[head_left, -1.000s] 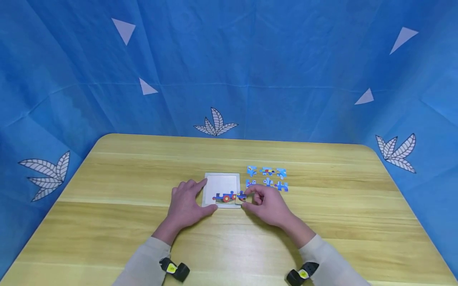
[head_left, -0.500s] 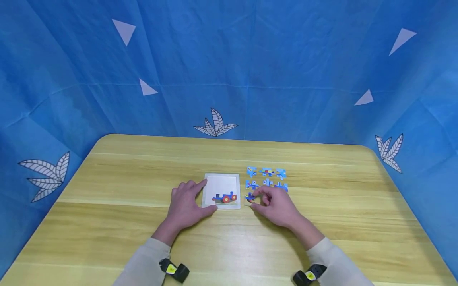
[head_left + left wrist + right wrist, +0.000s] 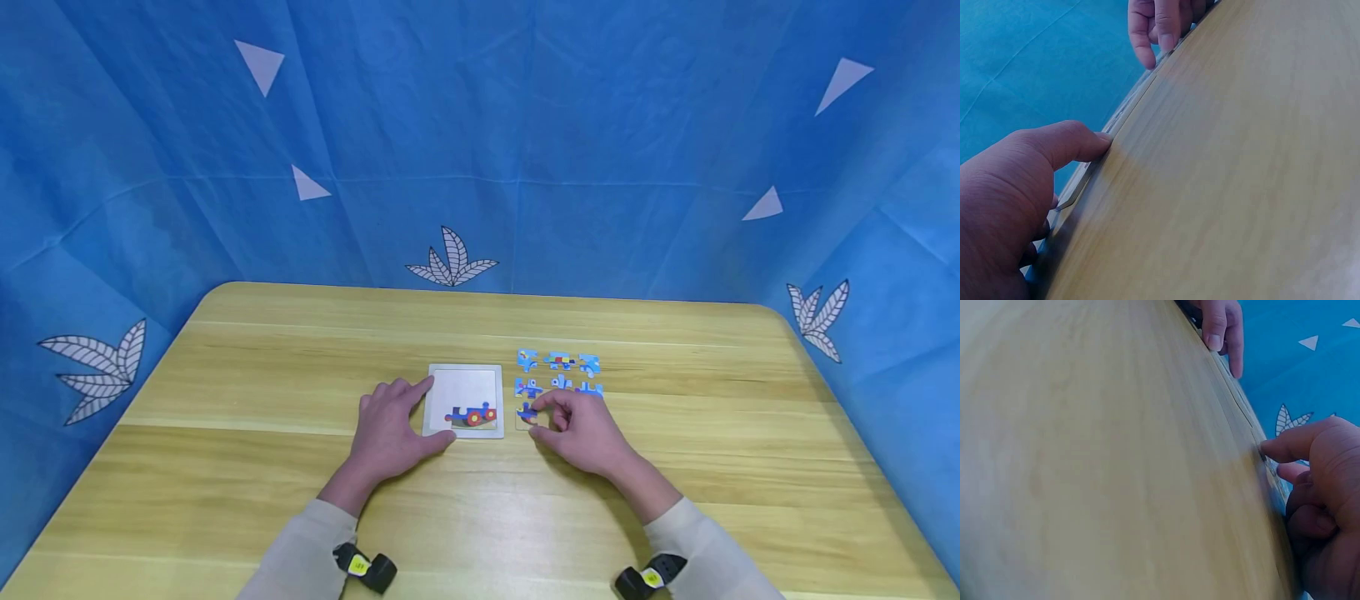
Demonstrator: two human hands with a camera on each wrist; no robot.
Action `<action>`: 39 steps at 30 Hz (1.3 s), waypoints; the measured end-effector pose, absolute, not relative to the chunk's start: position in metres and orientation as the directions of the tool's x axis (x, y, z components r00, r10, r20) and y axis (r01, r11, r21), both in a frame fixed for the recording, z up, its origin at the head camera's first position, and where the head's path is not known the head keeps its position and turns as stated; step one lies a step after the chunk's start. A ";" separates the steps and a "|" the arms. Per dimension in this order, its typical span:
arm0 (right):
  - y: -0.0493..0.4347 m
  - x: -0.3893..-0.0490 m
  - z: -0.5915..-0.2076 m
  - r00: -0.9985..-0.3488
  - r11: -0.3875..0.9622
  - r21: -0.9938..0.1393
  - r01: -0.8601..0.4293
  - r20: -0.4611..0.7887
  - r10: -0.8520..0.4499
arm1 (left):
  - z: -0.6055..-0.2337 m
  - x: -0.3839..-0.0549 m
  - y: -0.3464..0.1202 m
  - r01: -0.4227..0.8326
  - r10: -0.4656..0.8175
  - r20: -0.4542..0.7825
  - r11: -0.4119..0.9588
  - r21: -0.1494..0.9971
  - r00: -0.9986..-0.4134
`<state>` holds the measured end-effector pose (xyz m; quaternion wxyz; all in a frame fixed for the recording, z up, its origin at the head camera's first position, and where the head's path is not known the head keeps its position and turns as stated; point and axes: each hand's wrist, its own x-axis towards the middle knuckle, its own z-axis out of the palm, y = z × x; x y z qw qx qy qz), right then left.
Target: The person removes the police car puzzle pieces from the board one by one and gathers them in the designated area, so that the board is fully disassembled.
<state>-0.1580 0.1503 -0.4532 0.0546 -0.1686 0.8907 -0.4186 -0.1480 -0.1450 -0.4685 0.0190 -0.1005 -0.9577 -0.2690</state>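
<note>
A square white puzzle tray (image 3: 465,385) lies mid-table, with joined jigsaw pieces (image 3: 474,416) showing red wheels and a blue body along its lower edge. My left hand (image 3: 393,429) rests at the tray's left side, index fingertip at the left edge and thumb at the lower left corner. Just right of the tray, my right hand (image 3: 573,433) pinches a jigsaw piece (image 3: 525,415), blue above and tan below, between thumb and index finger. The piece sits low at the table, partly hidden by the fingertips. In the right wrist view the right hand (image 3: 1329,487) has its other fingers curled.
Several loose blue jigsaw pieces (image 3: 559,360) lie in rows beyond the right hand, the nearest partly covered by it. The wooden table (image 3: 300,350) ends at a blue cloth backdrop (image 3: 480,125). Each sleeve carries a black wrist camera (image 3: 365,567).
My right hand has drawn the pinched piece from the tray's right edge back to the right, then shifted it very slightly left. The left hand and tray have stayed put.
</note>
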 end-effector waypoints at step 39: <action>0.080 -0.179 -0.449 -0.863 0.438 -0.851 -0.291 0.035 -0.504 | -0.469 -0.150 -0.145 0.206 0.182 0.097 0.843 0.498 -0.979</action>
